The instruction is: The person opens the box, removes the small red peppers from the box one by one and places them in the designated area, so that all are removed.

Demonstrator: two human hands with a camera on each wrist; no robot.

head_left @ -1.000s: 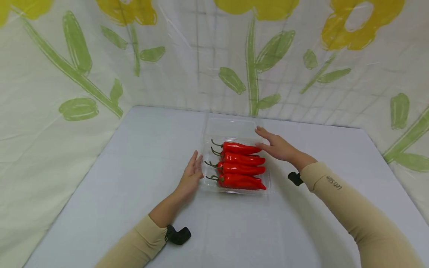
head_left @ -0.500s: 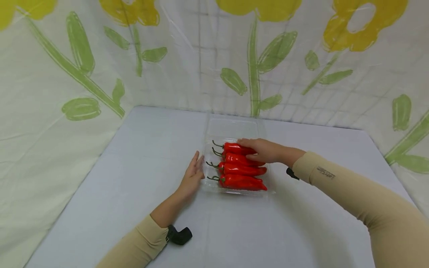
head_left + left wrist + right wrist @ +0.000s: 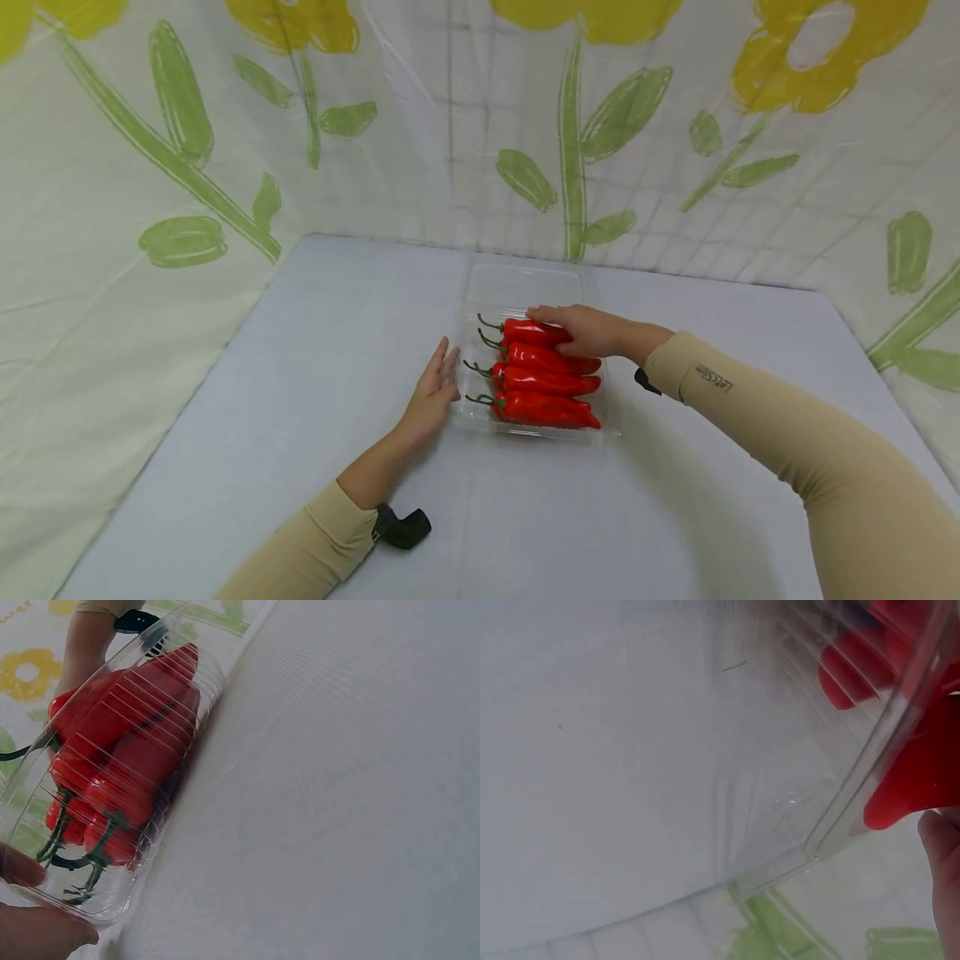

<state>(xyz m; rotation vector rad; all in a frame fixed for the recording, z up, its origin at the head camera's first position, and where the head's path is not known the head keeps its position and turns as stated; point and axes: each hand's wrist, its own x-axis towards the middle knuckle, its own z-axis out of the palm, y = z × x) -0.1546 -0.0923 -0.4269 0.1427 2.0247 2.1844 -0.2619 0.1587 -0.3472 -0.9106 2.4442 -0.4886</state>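
- The left hand (image 3: 427,402), fingers straight, touches the clear container (image 3: 525,431).
- The right hand (image 3: 590,332) pinches the farthest red pepper (image 3: 527,332) between thumb and fingers.
- The other peppers (image 3: 549,381) lie alongside.

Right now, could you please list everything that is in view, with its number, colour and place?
Table: 1, whitish, centre and foreground
Patterned backdrop: 1, white, yellow and green, behind the table
Container: 1, clear, on the table
Lid: 1, clear, open, at the container's far side
Peppers: at least 4, red, in the container
Stems: several, green, at the peppers' left ends
Sleeves: 2, beige, lower left and right
Wrist cameras: 2, black, by the sleeve ends
Left hand: 1, bare, at the container's left side
Right hand: 1, bare, over the farthest pepper
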